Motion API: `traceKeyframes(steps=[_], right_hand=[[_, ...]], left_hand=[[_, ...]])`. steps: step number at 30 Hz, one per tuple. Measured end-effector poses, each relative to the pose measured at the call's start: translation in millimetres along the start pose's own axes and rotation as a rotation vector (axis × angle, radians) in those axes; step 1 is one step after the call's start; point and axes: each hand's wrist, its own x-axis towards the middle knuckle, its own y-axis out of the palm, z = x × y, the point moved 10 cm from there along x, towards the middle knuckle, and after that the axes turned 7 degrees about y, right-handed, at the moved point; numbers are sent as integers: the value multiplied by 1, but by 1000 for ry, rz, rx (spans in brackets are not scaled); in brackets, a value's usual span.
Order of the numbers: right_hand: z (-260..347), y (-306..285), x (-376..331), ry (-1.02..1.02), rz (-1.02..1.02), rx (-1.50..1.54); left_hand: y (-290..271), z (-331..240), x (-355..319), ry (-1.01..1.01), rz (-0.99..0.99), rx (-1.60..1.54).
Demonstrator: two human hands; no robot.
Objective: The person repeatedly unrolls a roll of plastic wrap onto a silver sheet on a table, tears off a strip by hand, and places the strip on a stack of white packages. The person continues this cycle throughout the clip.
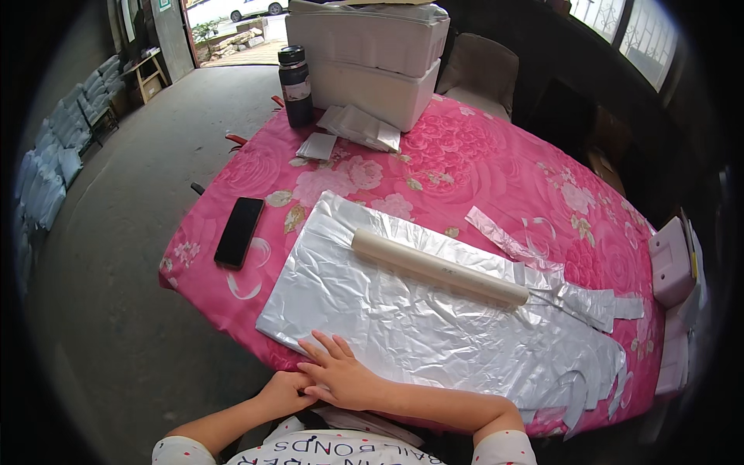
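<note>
A stack of silvery plastic bags (457, 345) lies flat and wrinkled on the table, its cut handle ends toward the right. My right hand (341, 377) reaches across to the stack's near left corner, fingers spread and resting on it. Tucked against that hand at the table edge is my left hand (285, 395), its fingers curled; whatever they may grip is hidden. Across the bags rests a pale beige tube (438, 267), slanting down to the right. Beyond its right end are loose silvery strips (585, 302).
The table has a pink floral cloth (465, 147). On it are a black phone (239, 232), a dark bottle (295, 89), folded clear packets (360, 126) and stacked white foam boxes (368, 70). A covered chair (480, 70) stands behind; white containers (671, 263) are at the right edge.
</note>
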Motion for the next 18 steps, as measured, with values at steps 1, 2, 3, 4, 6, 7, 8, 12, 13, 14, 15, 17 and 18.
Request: traceKeyframes(steps=[1, 2, 3, 4, 6, 7, 8, 12, 13, 14, 15, 17, 18], right_hand=[[-6, -9, 3, -39, 77, -101], [-12, -14, 2, -76, 153, -202], [-25, -29, 1, -27, 90, -87], [-36, -40, 1, 9, 34, 33], [-64, -53, 2, 187, -12, 341], [-77, -53, -1, 329, -1, 528], [-90, -49, -5, 473, 11, 712], [-108, -68, -30, 468, -159, 518], [-113, -71, -37, 475, -145, 515], [-117, -73, -43, 476, -128, 512], [-120, -75, -47, 480, -112, 528], [-126, -80, -53, 492, -88, 560], [-128, -82, -54, 507, -58, 577]], left_hand=[[-13, -5, 5, 11, -54, -33], [-24, -9, 11, 23, -105, -67], [-33, -13, 19, 33, -150, -101], [-42, -10, 21, -38, -227, -256], [-31, 10, 36, -103, -250, -684], [-24, 11, 45, -84, -247, -883], [-26, 16, 53, -112, -288, -931], [-93, 17, 136, 38, -493, -1022], [-128, 9, 168, 140, -547, -957], [-159, 12, 198, 174, -586, -881], [-189, 22, 225, 204, -656, -825], [-235, 36, 278, 253, -725, -721], [-254, 41, 299, 251, -756, -642]])
